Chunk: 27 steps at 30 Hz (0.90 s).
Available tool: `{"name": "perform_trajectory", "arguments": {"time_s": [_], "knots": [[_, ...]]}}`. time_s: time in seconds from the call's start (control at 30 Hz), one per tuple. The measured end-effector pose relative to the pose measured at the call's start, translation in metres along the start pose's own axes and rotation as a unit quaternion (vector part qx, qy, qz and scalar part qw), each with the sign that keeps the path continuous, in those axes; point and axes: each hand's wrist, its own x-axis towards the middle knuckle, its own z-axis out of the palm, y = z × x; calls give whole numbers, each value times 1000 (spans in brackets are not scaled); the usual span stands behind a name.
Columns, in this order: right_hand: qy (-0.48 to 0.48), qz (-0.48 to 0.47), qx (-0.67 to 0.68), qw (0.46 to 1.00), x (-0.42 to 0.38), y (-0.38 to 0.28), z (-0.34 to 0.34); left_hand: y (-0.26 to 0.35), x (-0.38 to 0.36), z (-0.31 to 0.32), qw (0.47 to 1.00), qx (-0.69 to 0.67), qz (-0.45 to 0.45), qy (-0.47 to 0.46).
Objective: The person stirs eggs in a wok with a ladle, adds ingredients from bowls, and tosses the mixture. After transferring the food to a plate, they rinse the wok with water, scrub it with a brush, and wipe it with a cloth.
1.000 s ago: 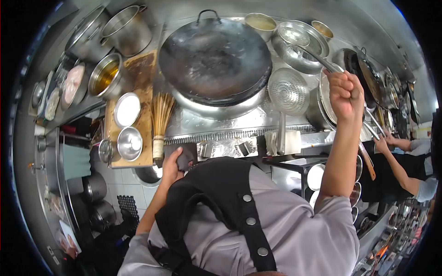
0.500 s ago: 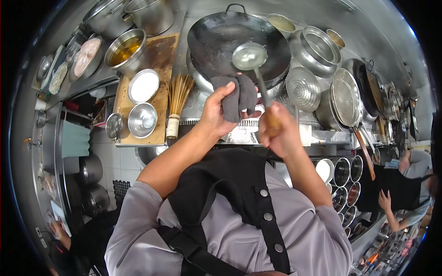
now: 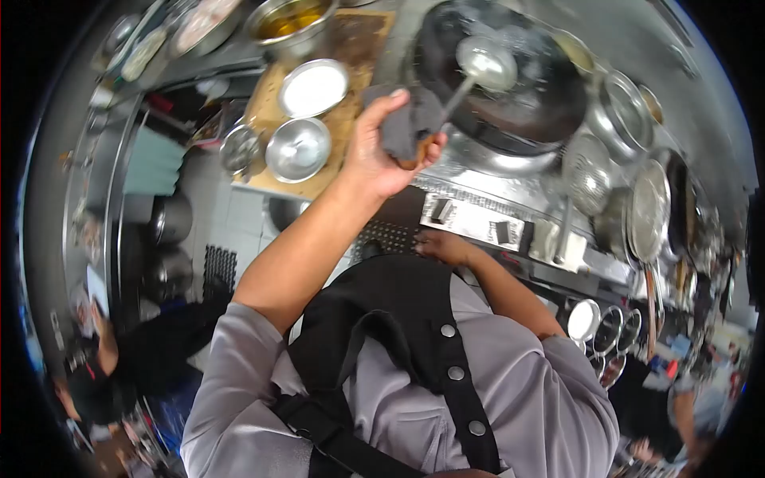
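Note:
My left hand (image 3: 386,155) is closed round a folded dark grey cloth (image 3: 406,119) and the brown handle end of a ladle. The bowl of the ladle (image 3: 487,64) is over the wok (image 3: 518,107), tilted toward me, and its shaft slants down to my hand. Lower down, my right hand (image 3: 444,246) is at the front of the stove, just under its edge, away from the ladle. Its fingers are blurred and partly hidden, so what they touch does not show.
Left of the wok, a wooden board (image 3: 267,103) bears a white-filled bowl (image 3: 313,88), a metal bowl (image 3: 298,150) and a pot of yellow liquid (image 3: 291,22). A perforated skimmer (image 3: 588,174) and a strainer (image 3: 649,211) are at the right. Other people (image 3: 151,358) work on both sides.
My right hand has let go of the ladle and dropped to the stove front. The ladle handle is now in my left hand with the cloth. The view has turned, shifting the wok rightward.

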Motion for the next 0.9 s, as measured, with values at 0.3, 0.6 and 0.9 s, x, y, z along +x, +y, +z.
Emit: {"name": "perform_trajectory", "arguments": {"time_s": [0.3,0.6,0.9], "knots": [[200,-140,-33,969,91,-57,62,43,-20,20,994,96,-8,57],[235,-156,-218,935,104,-176,42,54,-15,12,995,90,-31,41],[311,-279,-164,894,187,-150,37,58,-5,11,995,80,-30,48]]}}
